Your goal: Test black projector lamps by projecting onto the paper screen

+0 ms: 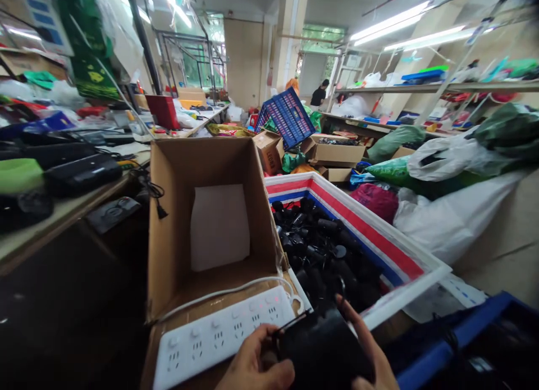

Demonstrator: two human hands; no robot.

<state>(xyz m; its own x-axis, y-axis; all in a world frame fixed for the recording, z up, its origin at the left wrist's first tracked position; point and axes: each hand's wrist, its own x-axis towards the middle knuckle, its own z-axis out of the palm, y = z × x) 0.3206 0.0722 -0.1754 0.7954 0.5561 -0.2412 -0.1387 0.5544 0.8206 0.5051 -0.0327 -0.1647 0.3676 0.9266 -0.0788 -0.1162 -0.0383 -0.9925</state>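
Note:
Both my hands are wrapped around a black box-like device [322, 345] at the bottom of the view. My left hand [263, 359] grips its left side, with fingers and thumb closed on it. Along the right side lies my right hand [370, 350], its index finger stretched toward the far edge. A white power strip [223, 334] with several sockets and small red lights lies just left of the device. Beyond it stands an open cardboard box [170, 227] with a pale sheet [221, 227] inside. The device's underside is hidden.
A striped bin with a white rim [425, 258] holds many black cylindrical parts [324, 249]. A blue crate edge [458, 334] is at lower right. The left workbench [63, 210] carries black devices. Bags [458, 204] pile up at right. Further back are a blue crate [290, 120] and a person [319, 95].

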